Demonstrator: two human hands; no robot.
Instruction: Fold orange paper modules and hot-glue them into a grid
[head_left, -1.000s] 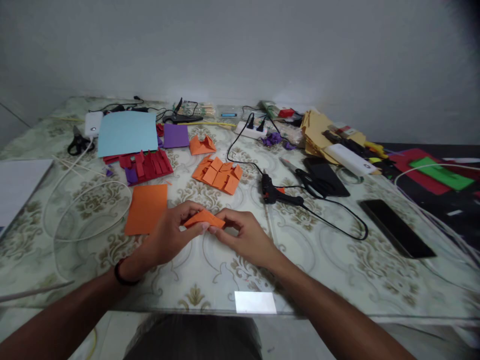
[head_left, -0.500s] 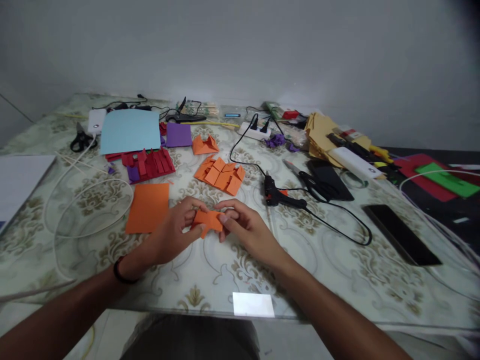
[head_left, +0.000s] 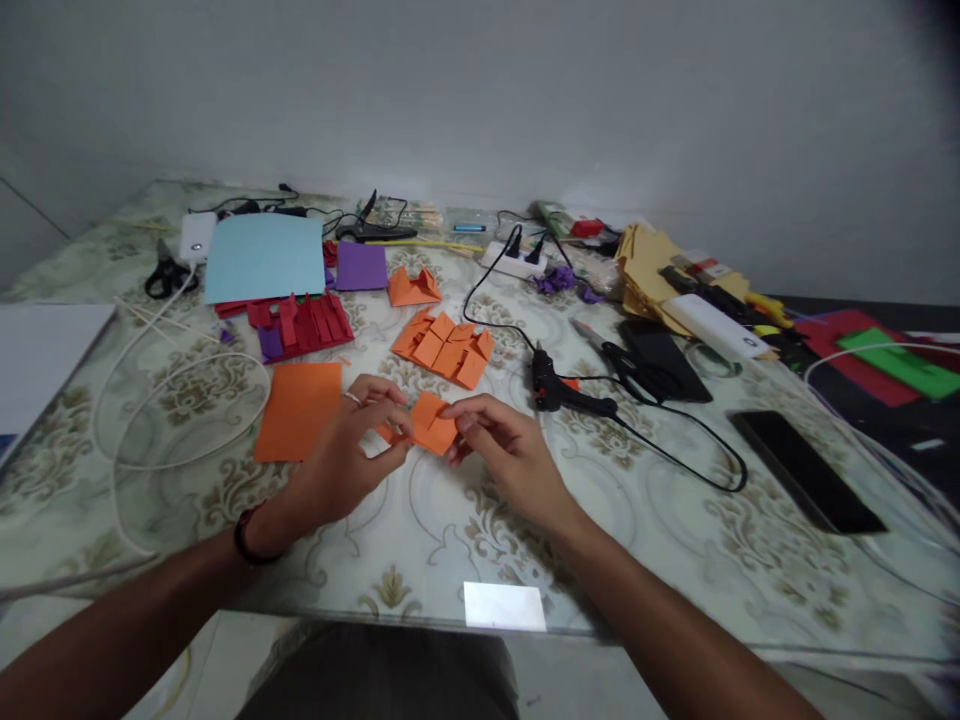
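Note:
Between my two hands, just above the table's front half, is a small folded piece of orange paper [head_left: 433, 424]. My right hand [head_left: 504, 448] pinches its right side between thumb and fingers. My left hand [head_left: 358, 437], with a ring and a dark wristband, closes its fingers at the left side, partly hiding the paper there. A flat orange sheet [head_left: 296, 408] lies beside my left hand. Beyond my hands rest several folded orange pieces [head_left: 444, 350] grouped together, and one more folded orange piece [head_left: 414, 288] behind them.
A black glue gun [head_left: 562, 388] with its cord lies right of my hands, near scissors [head_left: 637, 370] and a black phone [head_left: 806, 468]. Folded red paper [head_left: 311, 325], a light blue sheet [head_left: 266, 258] and a purple square [head_left: 361, 267] lie back left. A power strip [head_left: 514, 261] sits behind.
The orange paper has been turned, from a star-like outline to a squarer face with a flap showing. My fingers have shifted their hold on it. The view has moved slightly.

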